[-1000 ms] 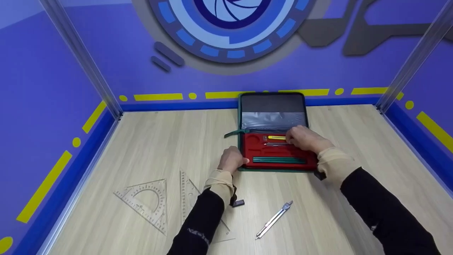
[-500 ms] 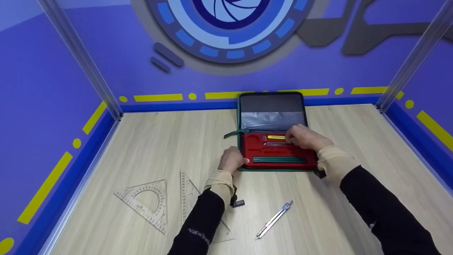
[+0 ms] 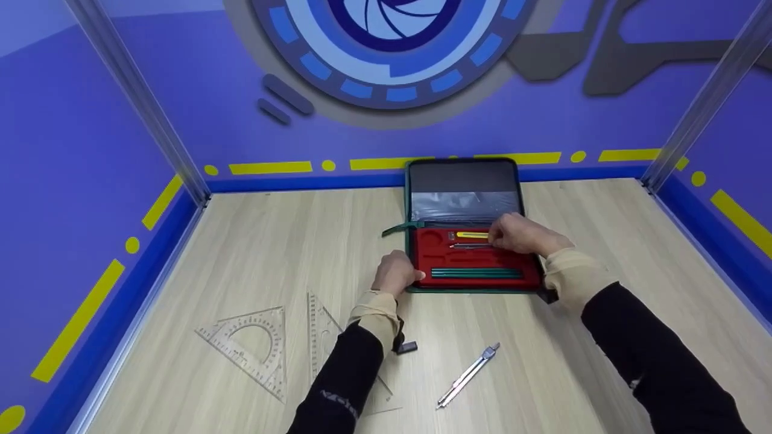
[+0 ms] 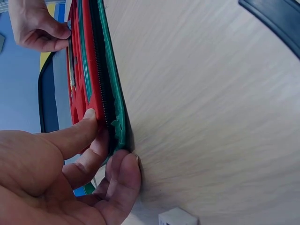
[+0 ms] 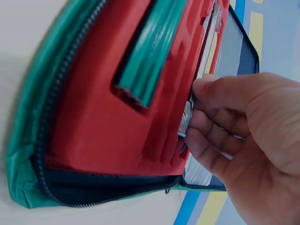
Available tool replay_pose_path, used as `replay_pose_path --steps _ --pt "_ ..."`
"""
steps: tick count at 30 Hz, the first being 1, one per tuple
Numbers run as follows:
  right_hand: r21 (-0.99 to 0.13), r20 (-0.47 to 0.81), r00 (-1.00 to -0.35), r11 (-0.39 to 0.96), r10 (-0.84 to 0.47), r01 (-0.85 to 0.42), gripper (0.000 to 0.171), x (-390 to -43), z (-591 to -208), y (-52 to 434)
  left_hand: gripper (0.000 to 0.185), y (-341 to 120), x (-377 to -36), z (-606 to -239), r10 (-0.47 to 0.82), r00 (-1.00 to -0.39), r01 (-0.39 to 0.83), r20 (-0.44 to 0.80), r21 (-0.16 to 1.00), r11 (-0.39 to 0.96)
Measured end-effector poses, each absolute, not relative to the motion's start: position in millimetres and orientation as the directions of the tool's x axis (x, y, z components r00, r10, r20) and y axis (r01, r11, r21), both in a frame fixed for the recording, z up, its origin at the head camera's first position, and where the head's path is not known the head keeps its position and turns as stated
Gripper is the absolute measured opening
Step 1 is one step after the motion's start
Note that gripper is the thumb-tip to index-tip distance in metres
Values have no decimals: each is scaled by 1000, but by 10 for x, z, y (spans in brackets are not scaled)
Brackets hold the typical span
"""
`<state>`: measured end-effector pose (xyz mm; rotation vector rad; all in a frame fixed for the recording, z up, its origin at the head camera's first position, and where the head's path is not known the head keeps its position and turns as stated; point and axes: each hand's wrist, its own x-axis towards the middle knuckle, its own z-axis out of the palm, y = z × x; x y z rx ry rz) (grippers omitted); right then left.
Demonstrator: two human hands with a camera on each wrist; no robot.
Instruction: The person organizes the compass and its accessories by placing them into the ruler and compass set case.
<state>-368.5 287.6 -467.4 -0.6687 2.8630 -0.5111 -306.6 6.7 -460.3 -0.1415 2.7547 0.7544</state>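
Note:
An open green zip case (image 3: 410, 199) with a red foam insert (image 3: 434, 259) lies at the back middle of the wooden table. My left hand (image 3: 405, 276) grips its front left corner, thumb on the red foam (image 4: 91, 101) and fingers curled round the green edge (image 4: 117, 112). My right hand (image 3: 496, 240) pinches the right end of a thin silver tool (image 3: 467, 245) lying in a slot of the insert; its fingertips (image 5: 199, 86) curl over that metal piece (image 5: 186, 117). A yellow item (image 3: 471, 234) lies just behind, and green pencils (image 3: 476, 272) fill the front slot.
A silver compass (image 3: 467, 374) lies on the table near me. Two clear set squares (image 3: 247, 343) (image 3: 319, 337) rest at the front left. A small dark block (image 3: 408, 346) sits by my left wrist. Blue walls close in the table on three sides.

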Motion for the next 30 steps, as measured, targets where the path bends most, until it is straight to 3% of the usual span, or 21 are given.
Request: replay_pose_path --steps 11,17,26,30 --pt "-297 -204 -916 913 -345 -278 11 -3665 -4696 2798 38 64 -3073 -4613 -16 -955 -162 -295 476 865" --pt "-269 -149 -915 906 -374 -327 9 -3637 -4731 2789 39 56 -3081 -4618 -17 -958 -155 -288 465 872" --pt "-188 100 -862 841 -497 -507 10 -3565 -4862 2816 40 56 -3077 -4629 0 -957 -140 -291 460 877" --pt "-212 121 -858 831 -500 -514 5 -3566 -4874 2828 37 47 -3075 -4612 -3 -959 -137 -282 457 879"
